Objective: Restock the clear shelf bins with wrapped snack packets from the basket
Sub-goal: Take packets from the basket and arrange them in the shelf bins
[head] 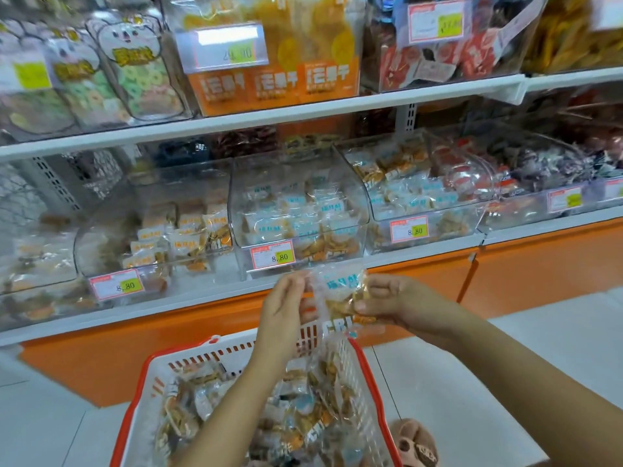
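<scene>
Just above basket (219, 356), snack packet (338, 293) hung between both grips, left grip (286, 306) pinched one edge, right grip (396, 303) clasped the other.

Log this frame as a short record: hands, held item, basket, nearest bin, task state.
left hand: pinches the left edge of the snack packet
right hand: grips the packet's right side, fingers curled
snack packet: clear wrap, blue label, held up above the basket
basket: white with a red rim, holds many wrapped packets
middle bin: clear, partly filled with blue-labelled packets, price tag reads 8.80
task state: held packet not yet in any bin
</scene>
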Available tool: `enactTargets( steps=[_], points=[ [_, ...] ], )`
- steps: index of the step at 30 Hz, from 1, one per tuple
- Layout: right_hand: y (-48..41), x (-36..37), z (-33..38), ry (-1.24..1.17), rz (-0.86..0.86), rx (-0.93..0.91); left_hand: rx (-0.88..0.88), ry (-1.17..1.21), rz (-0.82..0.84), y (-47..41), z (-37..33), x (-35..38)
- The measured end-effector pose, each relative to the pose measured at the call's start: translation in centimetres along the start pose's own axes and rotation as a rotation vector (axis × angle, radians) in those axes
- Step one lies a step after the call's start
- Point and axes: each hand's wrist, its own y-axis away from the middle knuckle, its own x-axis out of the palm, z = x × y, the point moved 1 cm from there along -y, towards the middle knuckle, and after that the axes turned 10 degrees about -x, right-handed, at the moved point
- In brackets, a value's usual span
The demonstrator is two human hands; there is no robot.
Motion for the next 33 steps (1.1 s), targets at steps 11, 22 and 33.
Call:
enactTargets(
  steps=[11, 22, 33],
  points=[
    [-1.8, -7.3, 5.6, 0.277, -0.271, -0.065, 0.013, -0.159, 0.101, -6.6, -5.6, 8.9],
    [-11.7, -22.7, 8.7, 0.786, -0.996, -0.109, 0.391, -1.102, 0.090, -19.2, -9.7, 15.9],
    [-21.1, -25.1, 8.7, 1.421, -0.690, 0.138, 0.278, -1.847, 0.118, -25.3, -10.0, 17.4]
  ],
)
